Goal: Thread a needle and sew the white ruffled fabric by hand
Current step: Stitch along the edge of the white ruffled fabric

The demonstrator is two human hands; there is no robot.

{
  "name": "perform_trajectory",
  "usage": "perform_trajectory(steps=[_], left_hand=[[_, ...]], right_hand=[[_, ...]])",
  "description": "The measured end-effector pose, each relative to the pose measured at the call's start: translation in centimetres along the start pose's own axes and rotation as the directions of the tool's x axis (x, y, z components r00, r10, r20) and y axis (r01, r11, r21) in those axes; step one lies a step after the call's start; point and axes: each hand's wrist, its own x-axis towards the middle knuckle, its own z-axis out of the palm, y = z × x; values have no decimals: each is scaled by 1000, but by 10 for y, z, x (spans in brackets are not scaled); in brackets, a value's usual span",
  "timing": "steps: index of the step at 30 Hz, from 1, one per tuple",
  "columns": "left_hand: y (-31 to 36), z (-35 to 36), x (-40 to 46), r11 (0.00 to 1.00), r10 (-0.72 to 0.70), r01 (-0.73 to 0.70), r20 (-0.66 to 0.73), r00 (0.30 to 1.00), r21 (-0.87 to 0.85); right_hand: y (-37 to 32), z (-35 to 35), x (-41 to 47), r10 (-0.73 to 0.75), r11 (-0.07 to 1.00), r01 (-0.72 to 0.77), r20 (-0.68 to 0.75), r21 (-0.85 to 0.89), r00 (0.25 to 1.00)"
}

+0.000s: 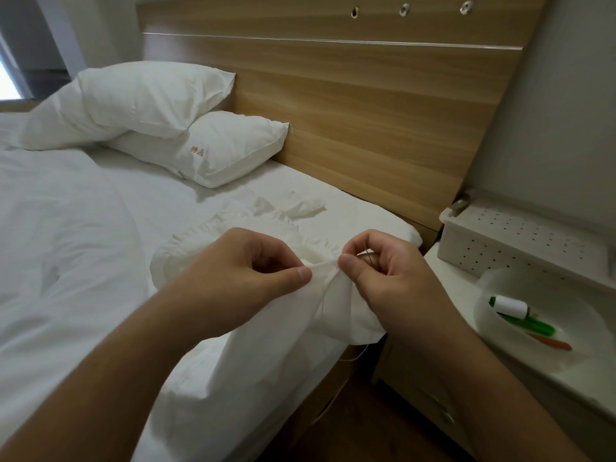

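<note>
The white ruffled fabric (336, 305) lies over the bed's near corner and is lifted between both hands. My left hand (246, 265) pinches a fold of it between thumb and curled fingers. My right hand (383, 271) pinches the same fold from the right, thumb against fingers. A thin dark line inside its curled fingers may be the needle; it is too small to tell. A pale thread (361, 351) hangs from under the fabric toward the floor.
White bed (83, 228) with two pillows (186, 128) against a wooden headboard (366, 111). On the white nightstand (550, 378) to the right stand a perforated white box (520, 245) and a translucent bowl (490, 285) holding a white thread spool (511, 306) and green and orange tools.
</note>
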Motion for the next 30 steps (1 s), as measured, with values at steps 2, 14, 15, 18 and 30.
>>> perform_trajectory(steps=[2,14,15,18,30], left_hand=[[0,0,0,1000,0,0,-9,1000,13],[2,2,-1,1000,25,-25,-29,999,-12],[2,1,-1,1000,26,-27,-28,999,-13],[2,1,-1,999,34,-34,-23,999,-16],[6,2,-3,995,71,-70,10,997,-68]], right_hand=[[-1,0,1,2,1000,-2,-1,-8,1000],[-19,-9,-2,137,981,-145,71,132,988],[-21,-10,-6,87,990,-95,75,102,993],[-26,-10,-12,-6,999,3,85,41,996],[-22,2,-18,-73,997,73,6,-22,997]])
